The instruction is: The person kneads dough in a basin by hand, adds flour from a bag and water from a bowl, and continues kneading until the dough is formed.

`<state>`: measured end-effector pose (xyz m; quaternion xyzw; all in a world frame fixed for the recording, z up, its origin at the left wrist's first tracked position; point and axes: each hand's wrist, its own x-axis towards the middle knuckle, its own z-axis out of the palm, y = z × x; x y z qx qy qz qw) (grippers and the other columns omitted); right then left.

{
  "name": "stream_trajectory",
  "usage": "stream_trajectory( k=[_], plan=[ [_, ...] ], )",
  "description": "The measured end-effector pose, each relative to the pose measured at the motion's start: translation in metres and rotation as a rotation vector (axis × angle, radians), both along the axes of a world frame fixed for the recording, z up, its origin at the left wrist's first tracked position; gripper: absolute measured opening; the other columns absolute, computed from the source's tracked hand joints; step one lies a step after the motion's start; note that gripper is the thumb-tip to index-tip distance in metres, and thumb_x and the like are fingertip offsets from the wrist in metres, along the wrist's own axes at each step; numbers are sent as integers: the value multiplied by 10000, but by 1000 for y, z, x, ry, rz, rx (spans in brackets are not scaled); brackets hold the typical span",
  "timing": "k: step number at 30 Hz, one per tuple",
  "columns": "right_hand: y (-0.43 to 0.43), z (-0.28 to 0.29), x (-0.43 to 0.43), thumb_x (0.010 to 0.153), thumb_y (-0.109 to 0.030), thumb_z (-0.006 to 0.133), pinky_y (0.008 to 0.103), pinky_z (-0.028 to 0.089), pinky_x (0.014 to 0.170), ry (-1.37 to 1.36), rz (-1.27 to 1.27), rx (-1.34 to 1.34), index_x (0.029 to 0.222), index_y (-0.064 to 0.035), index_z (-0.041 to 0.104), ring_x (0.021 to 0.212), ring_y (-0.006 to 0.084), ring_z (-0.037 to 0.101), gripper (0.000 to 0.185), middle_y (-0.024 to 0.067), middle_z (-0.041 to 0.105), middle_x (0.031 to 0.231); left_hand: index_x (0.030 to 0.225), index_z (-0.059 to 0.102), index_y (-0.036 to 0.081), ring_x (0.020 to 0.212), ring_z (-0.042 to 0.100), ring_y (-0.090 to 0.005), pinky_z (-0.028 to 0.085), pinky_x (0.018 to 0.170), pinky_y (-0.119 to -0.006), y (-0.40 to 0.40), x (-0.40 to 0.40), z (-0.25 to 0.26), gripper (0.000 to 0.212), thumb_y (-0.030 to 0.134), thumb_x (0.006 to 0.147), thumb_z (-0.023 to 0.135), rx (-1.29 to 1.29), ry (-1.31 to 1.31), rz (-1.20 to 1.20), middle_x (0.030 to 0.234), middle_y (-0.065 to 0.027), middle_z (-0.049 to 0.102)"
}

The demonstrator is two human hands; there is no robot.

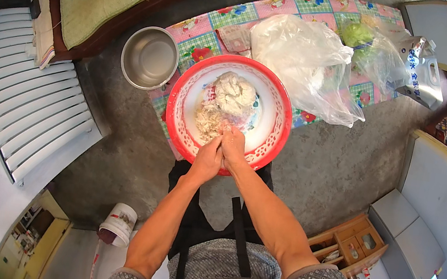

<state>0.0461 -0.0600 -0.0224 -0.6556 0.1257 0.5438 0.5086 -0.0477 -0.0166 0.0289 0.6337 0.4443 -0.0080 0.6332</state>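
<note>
A large enamel basin with a red rim and a pierced-look red band stands at the near edge of the table. Inside it, a lump of dough lies toward the far side, and crumbly dough flakes are heaped at the left. My left hand and my right hand meet over the basin's near side, close to the flakes, fingers pressed together. Bits of dough appear to cling to the right fingers. Whether anything is held between the hands is hidden.
A steel bowl sits left of the basin on the table's corner. Behind and right, a plastic bag of white flour lies on the patterned tablecloth. Beyond it are a bagged green vegetable and a silver pouch with a handle.
</note>
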Motion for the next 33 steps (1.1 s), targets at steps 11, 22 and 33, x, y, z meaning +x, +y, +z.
stream_trajectory(
  k=[11, 22, 33],
  plan=[
    [-7, -16, 89, 863, -52, 599, 475, 439, 1062, -1263, 710, -169, 1276, 44, 618, 1169, 427, 571, 425, 244, 636, 1242, 1543, 370, 72, 1509, 286, -414, 335, 1208, -485, 78, 11, -7, 989, 71, 686, 861, 560, 370, -572, 1641, -193, 290],
    [-10, -16, 69, 848, -59, 641, 523, 464, 982, -1070, 713, -186, 1255, 44, 569, 1066, 458, 580, 427, 267, 612, 1129, 1432, 518, 71, 1300, 474, -418, 456, 1089, -445, 57, 8, -48, 646, -5, 811, 680, 775, 418, -508, 1459, -212, 478],
    [-10, 1, 67, 836, -137, 666, 479, 380, 1152, -1256, 1075, -309, 1355, 121, 511, 1314, 436, 479, 600, 340, 459, 1475, 1345, 572, 35, 1155, 534, -403, 500, 1001, -438, 48, 13, -52, 551, -27, 804, 659, 791, 398, -423, 1360, -211, 530]
  ],
)
